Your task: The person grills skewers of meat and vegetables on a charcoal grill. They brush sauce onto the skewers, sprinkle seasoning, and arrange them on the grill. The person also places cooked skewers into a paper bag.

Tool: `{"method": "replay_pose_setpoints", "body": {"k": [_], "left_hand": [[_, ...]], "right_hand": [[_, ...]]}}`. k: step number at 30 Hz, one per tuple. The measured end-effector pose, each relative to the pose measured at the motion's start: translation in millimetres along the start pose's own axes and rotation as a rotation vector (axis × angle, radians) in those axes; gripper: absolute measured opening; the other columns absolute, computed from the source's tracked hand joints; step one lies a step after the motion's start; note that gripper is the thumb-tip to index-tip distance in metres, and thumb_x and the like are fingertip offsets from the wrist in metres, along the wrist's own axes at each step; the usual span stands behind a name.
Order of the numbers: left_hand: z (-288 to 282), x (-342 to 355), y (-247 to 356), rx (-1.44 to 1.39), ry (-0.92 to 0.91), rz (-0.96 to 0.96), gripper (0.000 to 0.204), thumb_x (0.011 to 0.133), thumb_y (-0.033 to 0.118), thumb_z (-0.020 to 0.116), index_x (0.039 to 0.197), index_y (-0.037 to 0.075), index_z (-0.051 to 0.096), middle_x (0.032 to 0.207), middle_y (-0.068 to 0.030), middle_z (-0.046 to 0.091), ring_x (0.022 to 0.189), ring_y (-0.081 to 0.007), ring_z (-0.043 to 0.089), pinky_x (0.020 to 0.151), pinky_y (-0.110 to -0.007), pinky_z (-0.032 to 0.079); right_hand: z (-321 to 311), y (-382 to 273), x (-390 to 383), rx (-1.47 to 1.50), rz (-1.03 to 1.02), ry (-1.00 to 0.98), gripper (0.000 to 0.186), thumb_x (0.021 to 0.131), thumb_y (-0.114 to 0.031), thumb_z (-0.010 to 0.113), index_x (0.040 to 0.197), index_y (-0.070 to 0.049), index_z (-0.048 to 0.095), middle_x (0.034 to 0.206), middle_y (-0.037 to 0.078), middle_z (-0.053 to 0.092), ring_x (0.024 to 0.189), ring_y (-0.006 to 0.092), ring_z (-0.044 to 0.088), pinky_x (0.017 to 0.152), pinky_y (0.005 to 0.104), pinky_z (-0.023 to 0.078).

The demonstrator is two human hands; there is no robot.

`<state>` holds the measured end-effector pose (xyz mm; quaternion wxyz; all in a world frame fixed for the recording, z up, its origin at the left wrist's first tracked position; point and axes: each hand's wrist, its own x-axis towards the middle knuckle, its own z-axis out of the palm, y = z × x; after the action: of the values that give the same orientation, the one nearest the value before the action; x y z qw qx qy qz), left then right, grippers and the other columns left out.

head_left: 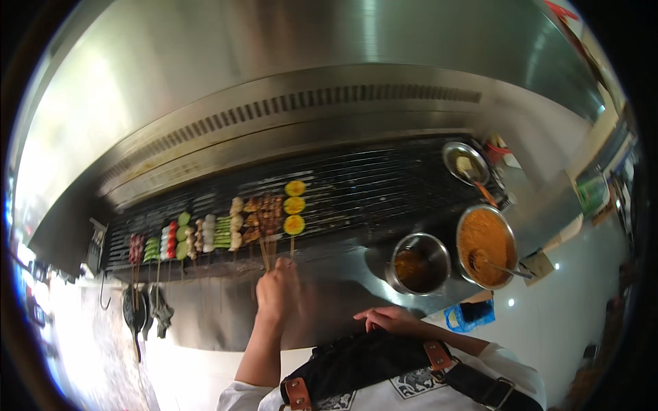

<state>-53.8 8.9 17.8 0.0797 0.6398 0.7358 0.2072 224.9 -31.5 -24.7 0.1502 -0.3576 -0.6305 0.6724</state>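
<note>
My left hand [275,291] is closed on the wooden sticks of brown meat skewers [264,218], which lie on the long black grill [363,181]. Part of this hand is smeared by motion. Just right of the meat is a skewer of yellow round slices [295,205]; a skewer of pale mushroom-like pieces [236,225] lies on its left. Near my waist, my right hand [385,319] holds nothing, its fingers loosely stretched toward the left. Farther left on the grill are green stalk skewers [223,233], a red round-piece skewer [172,240] and dark red meat skewers [136,248].
Right of the grill stand a steel pot of dark liquid [413,267] and a bowl of orange sauce [483,240] with a ladle in it. A small steel bowl [465,163] sits at the far right end. Dark cloth-like items [135,312] hang at the front left.
</note>
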Motion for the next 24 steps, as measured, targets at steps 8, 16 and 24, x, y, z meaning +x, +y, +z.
{"method": "replay_pose_setpoints", "body": {"k": [8, 16, 24], "left_hand": [[-23, -23, 37, -0.157, 0.133, -0.11, 0.009, 0.079, 0.005, 0.063, 0.087, 0.004, 0.065, 0.084, -0.0105, 0.063, 0.072, -0.0265, 0.062, 0.061, -0.037, 0.051], [20, -24, 181, 0.02, 0.274, 0.25, 0.021, 0.091, 0.015, 0.054, 0.103, -0.001, 0.062, 0.107, -0.0233, 0.059, 0.1, -0.0382, 0.056, 0.083, -0.045, 0.046], [65, -38, 373, 0.045, 0.173, 0.568, 0.016, 0.083, 0.001, 0.056, 0.097, -0.001, 0.062, 0.103, -0.0198, 0.06, 0.099, -0.0375, 0.056, 0.081, -0.045, 0.047]], "right_hand": [[-112, -72, -164, -0.197, -0.223, 0.322, 0.033, 0.086, -0.023, 0.065, 0.065, 0.002, 0.063, 0.082, 0.006, 0.065, 0.072, 0.0118, 0.058, 0.059, 0.0243, 0.044], [-302, -39, -317, -0.398, -0.073, 0.812, 0.021, 0.087, -0.019, 0.061, 0.077, -0.001, 0.062, 0.098, 0.008, 0.06, 0.079, 0.0148, 0.057, 0.07, 0.0282, 0.046], [-522, 64, -293, -0.751, -0.414, 1.16, 0.014, 0.086, -0.02, 0.059, 0.091, -0.007, 0.063, 0.101, 0.01, 0.061, 0.087, 0.03, 0.061, 0.074, 0.0376, 0.049]]}}
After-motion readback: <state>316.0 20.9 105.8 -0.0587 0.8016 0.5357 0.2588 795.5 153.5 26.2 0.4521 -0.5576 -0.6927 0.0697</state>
